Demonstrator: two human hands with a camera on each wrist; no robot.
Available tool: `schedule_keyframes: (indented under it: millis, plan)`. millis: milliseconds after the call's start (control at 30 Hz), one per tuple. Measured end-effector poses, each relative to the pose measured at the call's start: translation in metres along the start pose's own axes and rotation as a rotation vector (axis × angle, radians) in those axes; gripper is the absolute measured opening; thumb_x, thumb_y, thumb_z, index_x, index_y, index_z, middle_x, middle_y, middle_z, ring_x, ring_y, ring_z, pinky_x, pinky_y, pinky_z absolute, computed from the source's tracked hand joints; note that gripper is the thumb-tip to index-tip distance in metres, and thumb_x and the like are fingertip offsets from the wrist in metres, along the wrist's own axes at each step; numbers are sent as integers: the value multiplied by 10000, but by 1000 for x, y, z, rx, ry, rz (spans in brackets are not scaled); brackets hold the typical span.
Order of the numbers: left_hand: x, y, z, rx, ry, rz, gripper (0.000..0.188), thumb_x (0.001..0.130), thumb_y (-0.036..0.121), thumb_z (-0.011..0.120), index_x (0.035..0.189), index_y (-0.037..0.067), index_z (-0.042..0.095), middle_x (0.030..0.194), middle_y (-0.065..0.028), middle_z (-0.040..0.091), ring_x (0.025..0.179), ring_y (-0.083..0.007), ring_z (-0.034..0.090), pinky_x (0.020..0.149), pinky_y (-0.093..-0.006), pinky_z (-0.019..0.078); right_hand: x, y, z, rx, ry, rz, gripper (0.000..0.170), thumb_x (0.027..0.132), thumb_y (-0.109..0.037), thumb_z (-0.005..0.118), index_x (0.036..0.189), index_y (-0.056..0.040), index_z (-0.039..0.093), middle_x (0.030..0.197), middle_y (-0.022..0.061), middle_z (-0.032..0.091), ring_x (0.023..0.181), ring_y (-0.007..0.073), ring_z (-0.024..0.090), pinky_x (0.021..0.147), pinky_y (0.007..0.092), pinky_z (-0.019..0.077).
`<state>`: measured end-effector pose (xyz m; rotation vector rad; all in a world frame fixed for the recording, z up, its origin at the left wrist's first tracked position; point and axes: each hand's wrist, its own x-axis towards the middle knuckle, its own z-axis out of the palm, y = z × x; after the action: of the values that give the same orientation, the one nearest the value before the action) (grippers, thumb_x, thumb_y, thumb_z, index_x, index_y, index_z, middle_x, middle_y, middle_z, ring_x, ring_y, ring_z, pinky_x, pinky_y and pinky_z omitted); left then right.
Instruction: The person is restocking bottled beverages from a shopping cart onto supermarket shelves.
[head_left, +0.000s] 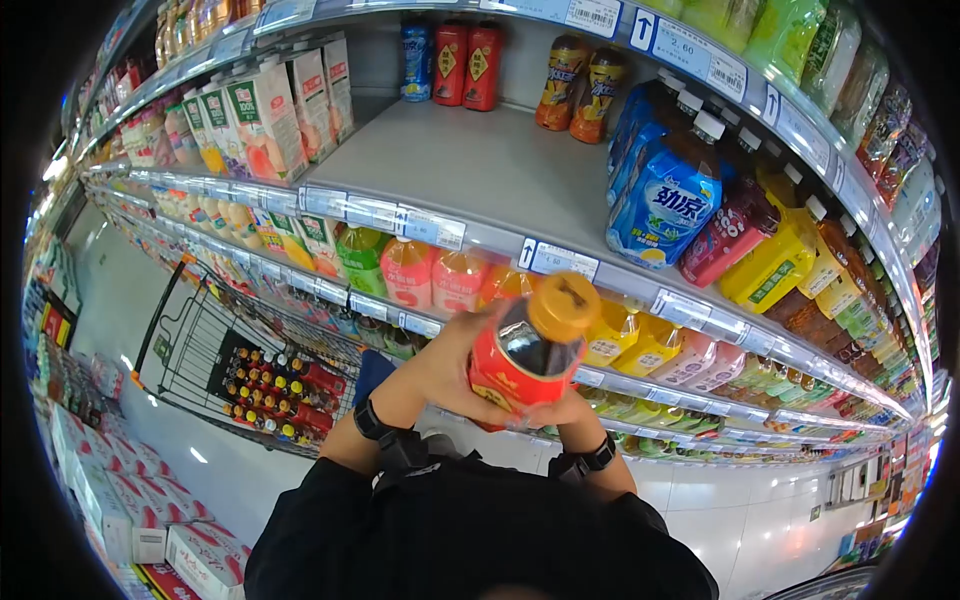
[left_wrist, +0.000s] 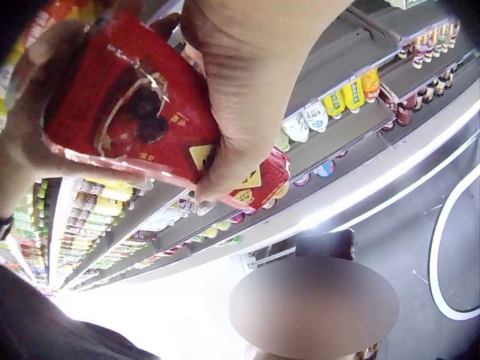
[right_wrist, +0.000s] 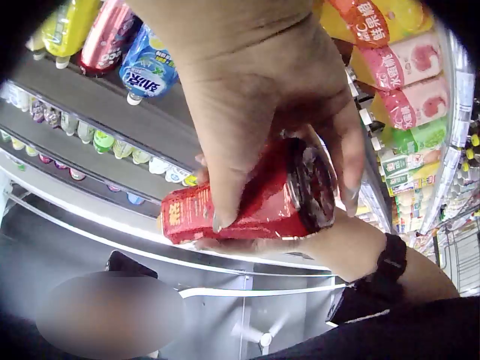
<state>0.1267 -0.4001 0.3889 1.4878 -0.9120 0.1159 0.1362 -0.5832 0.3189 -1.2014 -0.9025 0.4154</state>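
Note:
A bottle of dark drink (head_left: 520,365) with a red label and an orange-yellow cap (head_left: 565,305) is tilted in front of the person's chest. My left hand (head_left: 447,370) grips it from the left side. On the other side my right hand (head_left: 568,408) holds it low, mostly hidden behind the bottle in the head view. Across the red label (left_wrist: 127,112) lies the left thumb in the left wrist view. In the right wrist view, the right hand (right_wrist: 270,97) has its thumb along the label and its fingers over the far side.
Curved drink shelves (head_left: 450,165) rise in front, with blue bottles (head_left: 665,195) at right and juice cartons (head_left: 265,115) at left. Two red bottles (head_left: 467,65) stand at the back. A shopping cart (head_left: 190,320) with several dark bottles is at left, above stacked boxes (head_left: 205,560).

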Motion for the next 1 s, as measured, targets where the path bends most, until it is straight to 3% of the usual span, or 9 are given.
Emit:
schedule_keyframes:
  millis: [67,100,233,367,467,567,667,833,1000]
  plan:
    - [-2,-7,1,-35,157,-67,793,466,277,830,1123,-9,493,1100,-153,554,986,-251,569,840,-348,442,-5,13,-14,-85,23,87,769,647,-268,775,1257,-13,384,1217,75,486,1132,182,440,938,333,367]
    - [6,-7,-7,183,97,104,782,487,269,820,1140,-3,487,1103,-158,554,979,-260,571,840,-353,442,-3,11,-21,-342,73,101,780,611,-285,789,1233,-18,398,1150,92,533,1027,202,530,858,332,428]
    - [27,-18,-20,161,123,123,735,499,281,807,1120,32,505,1069,-132,568,980,-275,559,854,-372,418,29,-32,-17,-960,162,-10,678,586,-292,758,1151,-37,485,970,156,595,794,296,619,734,358,485]
    - [52,3,-47,496,-131,485,615,509,284,765,1053,102,545,1059,-71,579,1011,-248,532,873,-390,361,41,-42,-17,-1061,334,-135,499,613,-285,692,1052,-81,572,1047,150,584,902,291,597,761,393,466]
    - [55,1,-54,669,-138,792,489,610,279,695,1054,133,551,1088,-12,583,1067,-207,516,871,-396,350,64,-67,-8,-1173,375,-135,425,649,-289,644,1034,-116,594,1154,145,547,1008,266,570,790,429,443]
    - [64,-1,-70,692,-102,836,463,637,305,673,1055,148,554,1116,2,575,1105,-214,495,884,-396,332,90,-83,-7,-1301,354,-217,436,654,-261,645,1048,-91,569,1173,148,529,1001,273,569,778,429,444]
    - [75,3,-91,653,-68,737,459,656,331,651,1069,158,549,1163,-15,549,1131,-226,473,891,-400,319,110,-74,-25,-1553,342,-298,423,650,-220,651,1030,-62,552,1093,159,562,956,292,581,743,425,457]
    - [107,-4,-129,665,80,614,581,582,242,760,1099,112,529,1169,-51,524,1111,-270,465,930,-384,329,159,-94,-22,-1197,411,-246,518,599,-241,719,1014,-19,504,871,211,589,763,388,588,636,428,494]
    - [124,-33,-142,265,179,203,620,537,133,793,1094,70,529,1109,-89,558,1007,-223,538,866,-329,418,198,-88,-55,-1624,515,25,513,620,-250,708,1026,-21,492,831,230,602,757,392,593,630,441,493]
